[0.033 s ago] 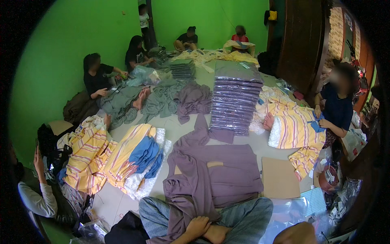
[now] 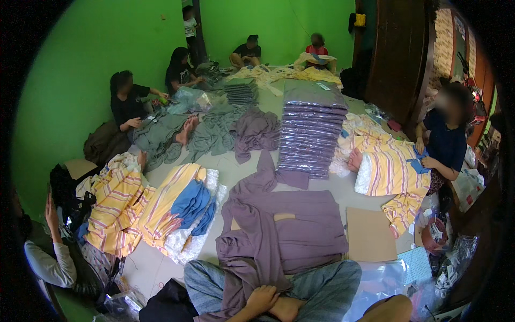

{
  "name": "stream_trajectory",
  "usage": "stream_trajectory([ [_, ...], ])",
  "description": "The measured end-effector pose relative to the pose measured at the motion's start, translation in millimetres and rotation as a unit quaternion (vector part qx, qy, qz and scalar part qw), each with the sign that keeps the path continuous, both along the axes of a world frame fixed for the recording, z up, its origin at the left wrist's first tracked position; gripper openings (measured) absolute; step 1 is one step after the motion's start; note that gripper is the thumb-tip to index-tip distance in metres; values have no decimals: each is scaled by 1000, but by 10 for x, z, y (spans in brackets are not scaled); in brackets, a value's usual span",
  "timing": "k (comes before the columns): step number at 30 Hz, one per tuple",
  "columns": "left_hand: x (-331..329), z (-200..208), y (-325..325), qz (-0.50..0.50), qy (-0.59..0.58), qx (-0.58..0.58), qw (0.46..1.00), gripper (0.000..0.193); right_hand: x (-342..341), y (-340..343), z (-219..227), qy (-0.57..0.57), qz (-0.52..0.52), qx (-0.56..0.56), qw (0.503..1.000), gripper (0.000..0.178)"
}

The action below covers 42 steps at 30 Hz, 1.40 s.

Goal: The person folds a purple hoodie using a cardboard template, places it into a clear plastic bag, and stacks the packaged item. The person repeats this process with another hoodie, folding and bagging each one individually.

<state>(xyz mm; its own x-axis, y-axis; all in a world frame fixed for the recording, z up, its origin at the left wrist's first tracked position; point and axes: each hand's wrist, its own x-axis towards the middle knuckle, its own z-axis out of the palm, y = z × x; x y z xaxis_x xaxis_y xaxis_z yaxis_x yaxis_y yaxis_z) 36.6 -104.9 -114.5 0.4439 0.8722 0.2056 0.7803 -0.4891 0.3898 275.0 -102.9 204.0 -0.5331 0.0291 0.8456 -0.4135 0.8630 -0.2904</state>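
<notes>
My left hand [image 2: 262,299] rests low in my lap, beside my bare foot [image 2: 288,308]. Its fingers lie loosely over the edge of the purple-grey cloth, gripping nothing that I can see. That cloth is a long-sleeved garment [image 2: 314,236], spread face-down or folded before me, one sleeve draped over my crossed legs. A brown cardboard sheet [image 2: 371,234] touches its right side. At the bottom right edge shows a blurred, rounded bit of what looks like my right hand or arm [image 2: 389,309]; its fingers cannot be made out.
Beyond the garment stands a tall stack of bagged purple-grey garments [image 2: 311,137]. Yellow striped garments [image 2: 171,206] lie left. Clear plastic bags [image 2: 375,284] lie right of my knee. Several co-workers sit around; one at right handles a striped garment [image 2: 389,166]. A wooden door [image 2: 394,64] stands behind.
The blurred shape at the bottom right has shifted slightly. My left hand and the garment stay where they were.
</notes>
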Motion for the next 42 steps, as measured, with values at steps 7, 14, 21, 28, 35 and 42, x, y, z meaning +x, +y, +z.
stream_trajectory([
  [7, 16, -24, -1, 5, -4, -3, 1000, 18, 4, -48, -38, 275, -39, -72, 958, 79],
  [14, 3, 19, -14, 8, -12, -4, 1000, 19, -11, -162, -100, -47, 138, -67, 987, 77],
  [21, 4, 43, -3, 5, 1, -20, 1000, 19, -113, -99, -98, -16, 79, -44, 996, 67],
  [28, 6, -3, 0, 3, 6, -50, 999, 22, -49, -100, -57, 261, -71, -69, 960, 61],
  [35, 5, -8, -21, 12, -14, -44, 999, 24, 2, -5, -48, 0, 92, -34, 995, 83],
  [42, -6, -47, 3, 9, -2, -70, 997, 24, -37, -91, -92, -263, 142, 34, 954, 90],
])
